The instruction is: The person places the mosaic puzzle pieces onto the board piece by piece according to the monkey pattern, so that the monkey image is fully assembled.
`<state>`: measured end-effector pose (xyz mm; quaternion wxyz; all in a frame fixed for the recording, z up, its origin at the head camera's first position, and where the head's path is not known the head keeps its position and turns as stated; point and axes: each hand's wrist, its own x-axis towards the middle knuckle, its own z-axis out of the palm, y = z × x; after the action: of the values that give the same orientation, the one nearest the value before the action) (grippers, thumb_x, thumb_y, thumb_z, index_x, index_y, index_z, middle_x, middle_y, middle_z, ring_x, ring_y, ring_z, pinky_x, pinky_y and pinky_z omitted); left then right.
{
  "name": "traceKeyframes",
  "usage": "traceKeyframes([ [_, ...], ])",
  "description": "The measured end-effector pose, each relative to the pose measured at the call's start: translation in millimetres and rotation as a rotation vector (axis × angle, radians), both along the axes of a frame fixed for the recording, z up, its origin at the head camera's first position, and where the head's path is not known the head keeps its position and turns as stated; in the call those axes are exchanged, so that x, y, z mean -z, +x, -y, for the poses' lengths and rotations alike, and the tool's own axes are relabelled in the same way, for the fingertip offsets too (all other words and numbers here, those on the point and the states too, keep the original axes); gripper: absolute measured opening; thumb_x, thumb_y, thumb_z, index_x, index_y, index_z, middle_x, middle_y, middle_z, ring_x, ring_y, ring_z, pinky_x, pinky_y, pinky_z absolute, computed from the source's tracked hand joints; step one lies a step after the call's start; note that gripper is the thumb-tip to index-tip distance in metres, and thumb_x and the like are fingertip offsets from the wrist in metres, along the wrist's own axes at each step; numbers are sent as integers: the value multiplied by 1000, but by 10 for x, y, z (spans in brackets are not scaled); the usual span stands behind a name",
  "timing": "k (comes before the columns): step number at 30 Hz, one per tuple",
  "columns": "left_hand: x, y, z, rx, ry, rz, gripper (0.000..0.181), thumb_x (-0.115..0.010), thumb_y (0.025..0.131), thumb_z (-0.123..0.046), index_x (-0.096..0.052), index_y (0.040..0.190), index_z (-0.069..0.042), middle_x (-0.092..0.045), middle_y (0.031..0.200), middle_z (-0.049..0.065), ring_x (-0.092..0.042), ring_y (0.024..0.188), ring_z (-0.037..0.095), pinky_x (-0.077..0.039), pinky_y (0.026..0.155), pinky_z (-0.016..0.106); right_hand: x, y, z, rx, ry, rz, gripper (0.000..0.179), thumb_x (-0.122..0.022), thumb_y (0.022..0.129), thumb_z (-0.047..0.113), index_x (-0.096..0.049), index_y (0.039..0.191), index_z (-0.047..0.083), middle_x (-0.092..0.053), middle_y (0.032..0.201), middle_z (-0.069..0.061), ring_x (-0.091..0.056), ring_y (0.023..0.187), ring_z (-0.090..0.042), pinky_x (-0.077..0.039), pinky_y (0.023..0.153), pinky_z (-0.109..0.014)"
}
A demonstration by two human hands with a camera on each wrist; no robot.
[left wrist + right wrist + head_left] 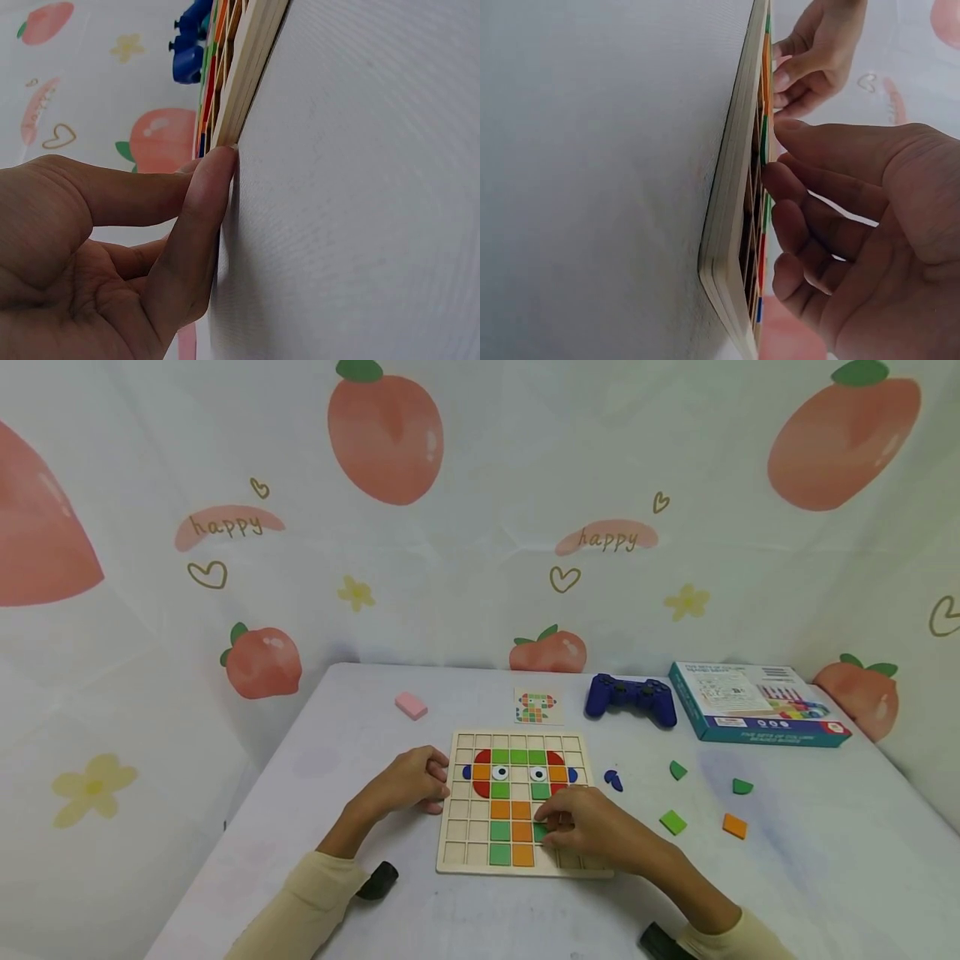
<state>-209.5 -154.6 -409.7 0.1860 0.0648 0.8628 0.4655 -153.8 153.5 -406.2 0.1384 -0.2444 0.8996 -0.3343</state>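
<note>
A wooden grid board (455,852) lies on the table, partly filled with green, orange, red and blue tiles and two eye tiles (500,773). My left hand (408,779) is at the board's left edge; in the left wrist view its fingertips (217,161) touch the board's side. Over the lower right of the grid, my right hand (592,827) has thumb and index finger at a green tile (540,832). In the right wrist view this green tile (764,140) lies between those two fingertips. Part of the board is hidden under the right hand.
Right of the board lie dark blue pieces (613,779), a green square (672,822), an orange square (735,826) and two green rounded pieces (678,770). Behind are a pattern card (537,707), a blue game controller (631,697), a box (757,706) and a pink block (411,706).
</note>
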Motion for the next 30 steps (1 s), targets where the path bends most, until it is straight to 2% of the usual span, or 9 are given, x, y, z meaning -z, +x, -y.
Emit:
traceKeyframes([
  [8, 4, 18, -10, -6, -6, 3, 43, -73, 93, 1, -59, 134, 6, -62, 106, 12, -65, 76, 18, -65, 71, 30, 9, -21, -16, -1, -3, 21, 20, -80, 93, 11, -79, 113, 10, -66, 90, 9, -58, 84, -13, -54, 71, -22],
  [17, 5, -4, -18, -1, -3, 0, 43, -74, 93, 1, -59, 133, 5, -62, 105, 12, -65, 76, 18, -65, 71, 30, -25, -91, -155, -22, -35, -1, 24, -81, 94, 19, -78, 116, 11, -67, 91, 10, -58, 85, -10, -53, 73, -23],
  [30, 2, -10, 5, 10, 6, 3, 45, -74, 92, 1, -58, 134, 7, -62, 106, 13, -65, 76, 18, -65, 71, 29, -44, -171, -549, 88, -7, -86, 24, -81, 92, 22, -78, 114, 12, -65, 93, 8, -57, 89, -13, -50, 73, -24],
])
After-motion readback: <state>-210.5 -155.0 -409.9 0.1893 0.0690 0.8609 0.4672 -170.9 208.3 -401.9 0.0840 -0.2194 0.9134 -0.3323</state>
